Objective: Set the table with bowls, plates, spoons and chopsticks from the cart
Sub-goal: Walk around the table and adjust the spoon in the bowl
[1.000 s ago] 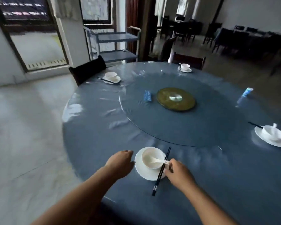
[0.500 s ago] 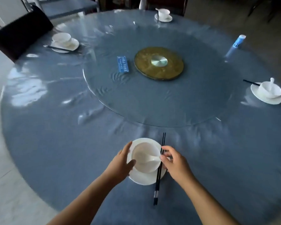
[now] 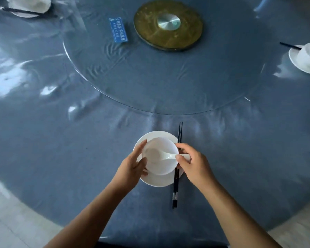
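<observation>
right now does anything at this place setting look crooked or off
Only slightly: the chopsticks lie across the plate's right rim rather than clear of it on the table cover, which is wrinkled. The spoon rests in the bowl, its handle pinched by the right hand. No spill or breakage shows.

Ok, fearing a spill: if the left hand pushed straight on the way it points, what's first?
The white bowl on its plate, probably; the left hand seems to touch its side.
</observation>
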A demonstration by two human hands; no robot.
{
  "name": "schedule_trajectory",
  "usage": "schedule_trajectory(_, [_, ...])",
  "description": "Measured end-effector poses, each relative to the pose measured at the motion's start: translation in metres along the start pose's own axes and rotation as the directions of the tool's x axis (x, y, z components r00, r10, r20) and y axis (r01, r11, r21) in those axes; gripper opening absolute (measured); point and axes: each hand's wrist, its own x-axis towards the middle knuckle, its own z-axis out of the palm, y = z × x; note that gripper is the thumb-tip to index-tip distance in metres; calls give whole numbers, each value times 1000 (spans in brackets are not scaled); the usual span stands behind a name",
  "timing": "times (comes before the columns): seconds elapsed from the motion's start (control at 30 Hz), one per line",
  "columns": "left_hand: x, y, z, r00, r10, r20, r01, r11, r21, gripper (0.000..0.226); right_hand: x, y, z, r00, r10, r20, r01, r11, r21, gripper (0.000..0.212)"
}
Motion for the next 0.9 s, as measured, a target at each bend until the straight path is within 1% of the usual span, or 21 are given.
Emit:
schedule_trajectory(0.1, [1,-4,1,999,-35,-23,34,999,-40,54,4,2,-6,999,35,16,-36,998,55,26])
schedule_trajectory(0.17, [0,-3,-2,996,-30,-85,26,998,-53,38,7,7,-17,997,66,-51,-61,993,105,16])
schedule_trajectory(0.2, [-1,-2,-4,991,-20,-135,15,999,-35,26,8,11,-22,990,97,-106,-84,988,128,13])
schedule_trajectory(0.23, [-1,-1,-7,981,-13,-193,13,1000,-2,16,8,15,-27,980,128,-155,-109,986,129,15])
schedule_trajectory(0.27, [0,-1,-10,968,-10,-252,26,998,61,12,7,20,-30,973,151,-176,-133,985,108,19])
schedule_trajectory(0.3, [0,-3,-13,952,-10,-305,61,986,158,12,7,24,-30,974,159,-161,-149,986,70,22])
schedule_trajectory(0.37, [2,-7,-17,937,-18,-348,153,918,365,18,6,29,-25,988,134,-71,-137,990,-29,23])
schedule_trajectory(0.4, [2,-7,-18,943,-35,-332,184,885,429,23,6,30,-23,993,114,-32,-117,989,-86,20])
schedule_trajectory(0.43, [3,-6,-17,951,-60,-303,201,866,458,27,8,30,-22,995,95,-8,-95,986,-139,18])
schedule_trajectory(0.5, [3,-4,-14,965,-108,-237,210,863,459,34,15,28,-22,998,55,10,-51,972,-228,16])
schedule_trajectory(0.6, [4,-4,-11,976,-124,-181,193,878,437,41,23,26,-22,999,23,35,-10,948,-317,19])
schedule_trajectory(0.67, [3,-2,-10,977,-151,-153,199,905,377,46,25,26,-20,998,25,56,-4,941,-338,23])
schedule_trajectory(0.77, [4,4,-11,967,-223,-122,250,923,291,53,28,26,-18,995,21,94,11,945,-327,27])
schedule_trajectory(0.9, [4,6,-12,965,-236,-114,258,929,265,62,35,23,-20,990,25,140,22,946,-324,26])
